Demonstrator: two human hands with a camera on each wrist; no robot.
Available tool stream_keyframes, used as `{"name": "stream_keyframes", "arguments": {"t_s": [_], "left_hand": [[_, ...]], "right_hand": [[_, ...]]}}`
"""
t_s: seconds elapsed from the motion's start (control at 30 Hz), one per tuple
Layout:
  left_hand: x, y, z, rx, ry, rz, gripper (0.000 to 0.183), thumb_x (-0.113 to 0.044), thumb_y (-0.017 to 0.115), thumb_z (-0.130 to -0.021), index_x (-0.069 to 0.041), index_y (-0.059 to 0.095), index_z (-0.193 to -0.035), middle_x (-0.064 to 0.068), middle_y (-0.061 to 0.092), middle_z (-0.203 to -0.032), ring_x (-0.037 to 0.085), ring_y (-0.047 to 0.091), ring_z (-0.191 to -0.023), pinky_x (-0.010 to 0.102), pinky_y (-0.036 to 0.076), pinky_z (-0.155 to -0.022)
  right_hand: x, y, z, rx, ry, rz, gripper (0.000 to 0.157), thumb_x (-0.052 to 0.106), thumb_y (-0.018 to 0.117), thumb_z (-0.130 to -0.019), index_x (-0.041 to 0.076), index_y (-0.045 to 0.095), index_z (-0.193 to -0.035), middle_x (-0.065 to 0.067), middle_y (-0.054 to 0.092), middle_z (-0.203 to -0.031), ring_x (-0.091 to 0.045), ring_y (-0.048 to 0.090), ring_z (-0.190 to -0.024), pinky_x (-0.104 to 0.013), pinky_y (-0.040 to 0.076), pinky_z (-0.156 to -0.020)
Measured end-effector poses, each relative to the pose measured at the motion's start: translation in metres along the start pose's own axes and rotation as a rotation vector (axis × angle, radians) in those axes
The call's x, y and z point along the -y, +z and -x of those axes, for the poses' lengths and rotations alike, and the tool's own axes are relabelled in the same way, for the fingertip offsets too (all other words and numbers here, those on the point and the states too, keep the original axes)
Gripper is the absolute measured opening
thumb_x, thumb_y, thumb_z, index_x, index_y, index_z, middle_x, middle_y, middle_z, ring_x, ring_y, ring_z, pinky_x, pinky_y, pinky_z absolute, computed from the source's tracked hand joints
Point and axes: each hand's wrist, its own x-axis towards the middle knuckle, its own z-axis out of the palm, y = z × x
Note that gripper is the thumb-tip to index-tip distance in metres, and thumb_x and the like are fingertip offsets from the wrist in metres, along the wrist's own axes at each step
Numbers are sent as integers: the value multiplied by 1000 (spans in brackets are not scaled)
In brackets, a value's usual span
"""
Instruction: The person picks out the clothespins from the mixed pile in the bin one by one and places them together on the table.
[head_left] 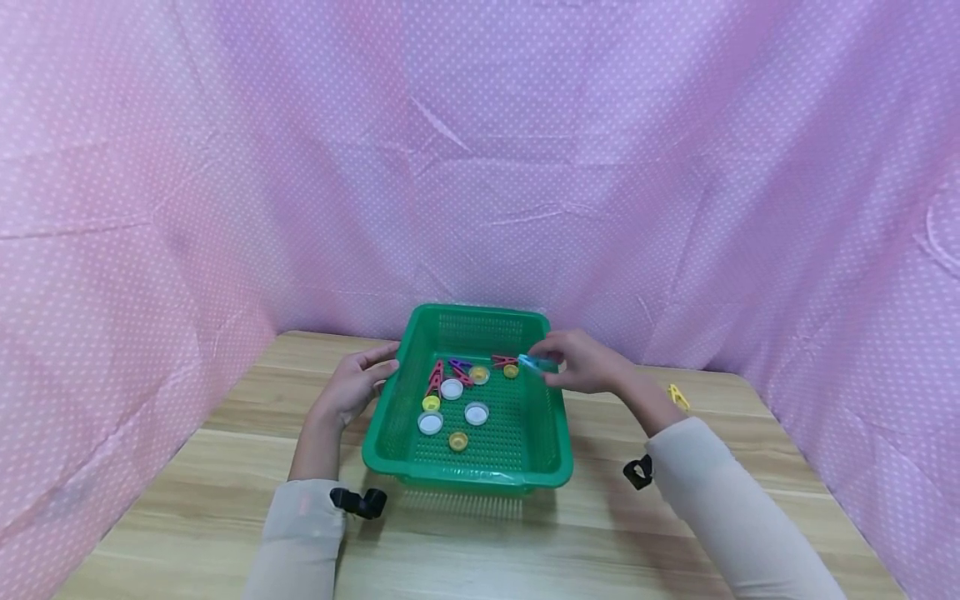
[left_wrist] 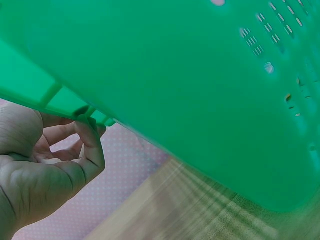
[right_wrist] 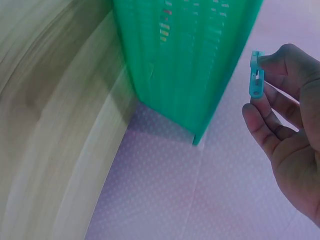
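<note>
My left hand [head_left: 354, 387] pinches the left rim of a green plastic basket [head_left: 378, 417], with the thumb and fingers meeting at the edge in the left wrist view. Over the basket's right rim, my right hand [head_left: 587, 362] pinches a light blue clothespin [right_wrist: 256, 80] between thumb and fingers. Inside the basket lie pink clothespins [head_left: 436, 377], a purple clothespin [head_left: 459, 364], white round caps [head_left: 476, 413] and yellowish round caps [head_left: 458, 441].
A yellow clothespin [head_left: 678, 397] lies on the wooden table [head_left: 247, 467], right of the basket and beyond my right forearm. Pink dotted cloth [head_left: 480, 167] hangs behind the table and along both sides.
</note>
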Motion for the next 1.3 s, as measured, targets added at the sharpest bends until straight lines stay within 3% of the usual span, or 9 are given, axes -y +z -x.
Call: {"name": "stream_keyframes", "arguments": {"t_s": [0.13, 0.43, 0.6, 0.73, 0.9, 1.1, 1.3], "left_hand": [[0, 0, 1, -4, 0, -6, 46, -14, 57, -106, -2, 50, -150, 16, 51, -151, 13, 64, -110, 29, 55, -92], [0, 0, 0, 9, 11, 2, 47, -14, 56, -107, 0, 48, -151, 20, 49, -152, 13, 63, -111, 28, 54, -92], [-1, 0, 0, 13, 13, 9, 47, -13, 56, -106, 1, 47, -151, 21, 48, -153, 12, 63, -110, 27, 54, -92], [-1, 0, 0, 11, 7, 2, 48, -14, 57, -106, 0, 47, -151, 20, 48, -153, 12, 63, -111, 28, 54, -92], [-1, 0, -1, 9, 0, 8, 47, -13, 57, -106, 0, 48, -151, 19, 48, -153, 12, 63, -110, 28, 54, -92], [0, -1, -1, 14, 6, 16, 47, -13, 56, -107, 1, 47, -151, 20, 48, -153, 12, 63, -110, 28, 54, -91], [-1, -1, -1, 13, 7, 17, 48, -13, 56, -106, 1, 47, -151, 20, 48, -152, 12, 63, -111, 27, 54, -91]], "right_hand": [[-10, -6, 11, -37, 33, -55, 29, 1, 71, -85, 1, 74, -114, -4, 71, -97, -22, 63, -85, -37, 57, -76], [-34, -16, 37, -119, 134, -70, 29, 3, 73, -88, -1, 74, -117, 1, 68, -86, -15, 60, -74, -28, 53, -62], [-49, -17, 51, -153, 226, -60, 33, 4, 75, -88, -4, 72, -119, -3, 68, -89, -16, 61, -77, -28, 54, -66], [-62, -14, 62, -160, 282, -31, 34, 6, 76, -89, -6, 71, -120, -6, 68, -91, -17, 60, -79, -28, 53, -68], [-77, -6, 74, -162, 334, -13, 33, 8, 74, -91, -7, 70, -120, -5, 64, -85, -17, 55, -73, -26, 48, -61], [-97, 6, 88, -184, 405, -68, 32, 8, 72, -91, -9, 69, -119, -6, 62, -79, -14, 54, -63, -27, 49, -48], [-111, 16, 98, -192, 487, -108, 35, 8, 71, -93, -11, 66, -123, -9, 65, -83, -15, 56, -62, -29, 51, -49]]}}
